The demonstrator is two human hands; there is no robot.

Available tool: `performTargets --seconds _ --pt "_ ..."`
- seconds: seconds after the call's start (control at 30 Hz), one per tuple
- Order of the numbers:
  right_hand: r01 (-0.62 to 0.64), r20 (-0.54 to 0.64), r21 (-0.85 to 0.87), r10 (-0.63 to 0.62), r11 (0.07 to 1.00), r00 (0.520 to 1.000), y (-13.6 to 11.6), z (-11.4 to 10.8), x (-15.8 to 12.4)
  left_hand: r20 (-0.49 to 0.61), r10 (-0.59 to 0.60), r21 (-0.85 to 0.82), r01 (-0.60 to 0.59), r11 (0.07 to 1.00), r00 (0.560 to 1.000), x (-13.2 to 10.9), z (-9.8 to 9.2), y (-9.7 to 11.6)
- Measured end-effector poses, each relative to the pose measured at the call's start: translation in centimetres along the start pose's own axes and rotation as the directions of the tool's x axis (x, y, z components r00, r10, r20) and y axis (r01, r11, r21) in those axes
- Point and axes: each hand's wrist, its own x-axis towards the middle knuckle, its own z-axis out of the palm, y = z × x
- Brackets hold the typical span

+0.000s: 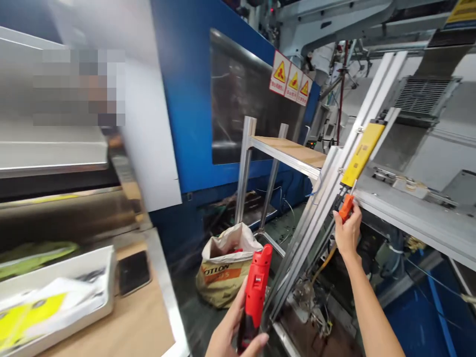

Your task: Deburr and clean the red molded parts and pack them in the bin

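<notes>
Low in the middle, my left hand (230,333) is closed round the lower end of a red-and-black plastic tool housing (257,285), which stands nearly upright with its red end up. My right hand (348,233) reaches forward to the right and pinches a small orange plastic piece (346,207). Just above that piece, a yellow sensor bar (363,154) is fixed along a slanting aluminium post (359,121). Below the bar hang dark cables, partly hidden behind my right hand.
A printed sack (219,282) with red parts inside stands on the floor. Left is a cardboard-covered bench (143,322) with a white tray (109,282) and a black phone (134,272). Beyond stand a shelf frame (286,161) and a blue machine (186,124). A grey table (416,213) lies right.
</notes>
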Motion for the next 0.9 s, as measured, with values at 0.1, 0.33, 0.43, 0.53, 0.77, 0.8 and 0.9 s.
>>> performTargets --seconds 0.1,0.33,0.43,0.53,0.77,0.8,0.9 --pt "-0.027 -0.036 0.025 0.028 0.999 0.999 0.7 0.6 -1.0 0.04 0.042 0.046 -0.044 0.998 0.998 -0.3 -1.2 0.5" --pt "0.04 -0.146 0.171 -0.014 0.984 0.989 0.0 -0.7 -0.1 -0.042 0.107 0.141 -0.1 0.985 0.993 -0.7 -2.5 2.0" --pt "0.14 -0.276 0.243 -0.07 0.96 0.959 -1.4 -0.7 1.7 -0.05 0.148 0.227 -0.133 0.965 0.988 -0.7 -3.2 1.9" --pt "0.139 -0.303 0.276 -0.051 0.951 0.952 -2.2 0.4 2.5 -0.119 0.175 0.244 -0.142 0.959 0.977 -0.7 -3.7 1.5" --pt "0.079 -0.3 0.056 -0.058 0.995 0.952 -1.1 3.5 -0.5 -0.225 0.102 0.072 -0.088 0.994 0.969 -1.0 -4.4 3.1" --pt "0.07 -0.306 0.038 -0.055 0.997 0.951 -0.8 3.7 -1.0 -0.209 0.042 -0.006 -0.044 0.999 0.977 -1.0 -4.6 3.7" --pt "0.051 -0.318 -0.022 -0.055 0.998 0.947 -0.1 3.8 -1.9 -0.122 -0.139 -0.251 0.105 0.962 0.983 -1.2 -5.5 5.2"
